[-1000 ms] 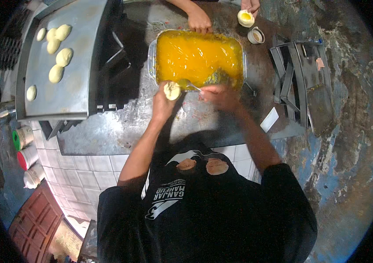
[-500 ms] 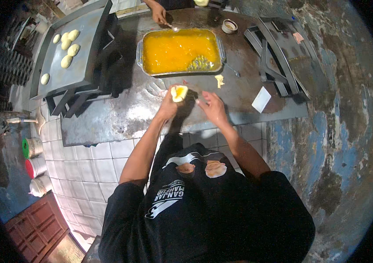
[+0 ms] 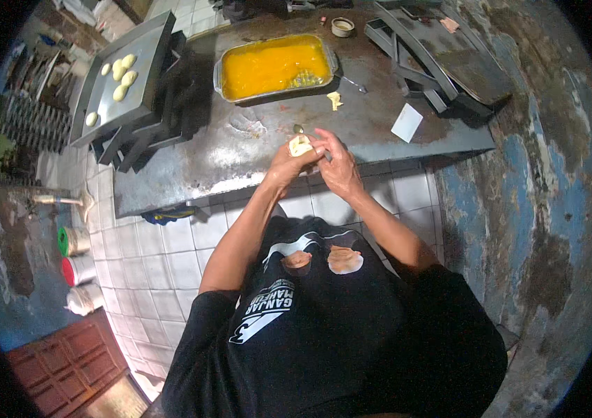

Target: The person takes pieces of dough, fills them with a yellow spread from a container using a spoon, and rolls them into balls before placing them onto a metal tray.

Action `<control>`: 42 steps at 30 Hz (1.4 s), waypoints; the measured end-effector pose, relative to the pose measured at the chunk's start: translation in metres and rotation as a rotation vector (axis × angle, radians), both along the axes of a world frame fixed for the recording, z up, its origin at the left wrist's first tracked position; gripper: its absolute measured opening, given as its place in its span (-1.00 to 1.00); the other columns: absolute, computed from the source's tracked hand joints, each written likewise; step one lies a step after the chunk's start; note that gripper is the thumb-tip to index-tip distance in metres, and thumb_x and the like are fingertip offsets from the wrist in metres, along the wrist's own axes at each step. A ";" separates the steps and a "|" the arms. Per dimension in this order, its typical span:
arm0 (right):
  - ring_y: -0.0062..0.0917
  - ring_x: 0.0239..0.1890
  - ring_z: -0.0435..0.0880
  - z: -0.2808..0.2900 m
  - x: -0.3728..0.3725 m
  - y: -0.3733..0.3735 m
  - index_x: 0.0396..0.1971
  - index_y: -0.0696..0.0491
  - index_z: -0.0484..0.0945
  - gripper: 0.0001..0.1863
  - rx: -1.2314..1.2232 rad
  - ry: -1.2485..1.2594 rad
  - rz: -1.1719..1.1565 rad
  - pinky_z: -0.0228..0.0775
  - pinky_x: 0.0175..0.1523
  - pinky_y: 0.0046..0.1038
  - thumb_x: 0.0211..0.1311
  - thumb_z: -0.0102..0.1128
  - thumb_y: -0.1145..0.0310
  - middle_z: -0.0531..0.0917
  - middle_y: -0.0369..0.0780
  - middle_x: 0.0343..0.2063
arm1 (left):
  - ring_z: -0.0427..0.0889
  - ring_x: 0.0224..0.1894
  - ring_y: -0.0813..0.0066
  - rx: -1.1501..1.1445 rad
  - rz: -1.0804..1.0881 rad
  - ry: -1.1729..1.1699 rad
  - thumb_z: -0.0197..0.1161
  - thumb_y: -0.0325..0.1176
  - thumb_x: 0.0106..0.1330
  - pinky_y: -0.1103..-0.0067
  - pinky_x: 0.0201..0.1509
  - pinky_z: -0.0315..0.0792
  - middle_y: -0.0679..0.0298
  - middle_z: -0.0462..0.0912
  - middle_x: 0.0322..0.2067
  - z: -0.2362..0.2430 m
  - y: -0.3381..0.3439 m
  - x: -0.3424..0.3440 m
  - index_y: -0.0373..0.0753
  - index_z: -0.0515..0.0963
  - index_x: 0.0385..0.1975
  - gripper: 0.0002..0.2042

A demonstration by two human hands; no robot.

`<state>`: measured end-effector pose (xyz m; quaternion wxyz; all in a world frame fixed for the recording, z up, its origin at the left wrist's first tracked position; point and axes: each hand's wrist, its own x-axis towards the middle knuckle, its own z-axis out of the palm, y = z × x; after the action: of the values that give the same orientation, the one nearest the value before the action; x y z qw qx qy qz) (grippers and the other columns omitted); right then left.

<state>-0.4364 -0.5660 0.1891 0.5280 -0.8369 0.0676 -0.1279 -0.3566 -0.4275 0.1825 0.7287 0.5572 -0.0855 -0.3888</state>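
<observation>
My left hand (image 3: 285, 167) is closed around a small pale dough piece (image 3: 300, 145), its edges gathered up around the middle. From the other side my right hand (image 3: 340, 169) meets it, thumb against the dough's edge and index finger stretched past it. Both hands are over the table's near edge. Beyond them stands a rectangular pan (image 3: 218, 74) of smooth orange-yellow filling (image 3: 268, 66), scraped through to the bottom at its near right corner. A small dark rounded object (image 3: 299, 129) shows just past the dough; I cannot tell what it is.
Pale dough balls (image 3: 120, 92) lie on a raised metal tray (image 3: 101, 115) at left. A dough scrap (image 3: 335, 102), a spoon (image 3: 356, 85) and a white card (image 3: 407, 123) lie on the table (image 3: 191, 167). Stacked trays (image 3: 442, 59) stand at right, a small cup (image 3: 342, 27) at the back.
My right hand has come in to the dough, whose edges are now drawn up over the orange filling. Another person's hand beyond the pan has left view. The view has shifted.
</observation>
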 end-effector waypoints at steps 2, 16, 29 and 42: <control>-0.35 0.09 0.60 -0.009 0.002 -0.001 0.12 0.20 0.34 -0.58 -0.009 -0.081 -0.079 0.41 0.18 -0.30 0.28 0.16 0.51 0.67 -0.15 -0.01 | 0.58 -0.20 0.63 0.063 0.035 -0.172 0.35 -0.18 0.35 0.59 -0.11 0.50 0.34 0.65 -0.19 0.002 -0.006 -0.005 -0.26 0.55 0.02 -0.64; -0.53 -0.25 0.72 0.054 0.011 0.037 0.32 0.08 0.23 -0.33 -0.005 -0.269 0.427 0.59 -0.09 -0.46 0.22 0.27 0.55 0.73 -0.14 -0.27 | 0.70 -0.02 0.27 0.775 -0.083 -0.691 0.21 -0.14 0.40 0.39 0.10 0.50 0.06 0.74 -0.12 0.062 0.077 -0.014 -0.24 0.49 0.23 -0.53; -0.39 -0.03 0.67 0.062 0.109 0.150 0.11 0.16 0.49 -0.50 0.248 -0.284 0.455 0.51 0.09 -0.37 0.14 0.37 0.47 0.66 -0.13 -0.12 | 0.48 0.13 0.49 0.247 0.196 -0.343 -0.04 0.12 0.53 0.51 0.27 0.33 0.25 0.47 0.23 0.068 0.194 0.028 -0.21 0.22 0.45 -0.35; -0.71 -0.25 0.52 0.132 0.300 0.388 -0.08 0.13 0.57 -0.59 0.564 0.533 0.754 0.38 -0.12 -0.55 0.46 0.13 0.03 0.63 -0.35 -0.28 | 0.50 0.18 0.52 -0.372 0.710 -0.110 0.04 -0.06 0.55 0.61 0.12 0.47 0.11 0.40 0.32 0.076 0.386 0.190 -0.19 0.23 0.44 -0.45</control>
<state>-0.1367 -0.1776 0.3209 0.7060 -0.6321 -0.0742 0.3105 -0.1663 -0.0418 0.2581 0.9005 0.4305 0.0044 -0.0608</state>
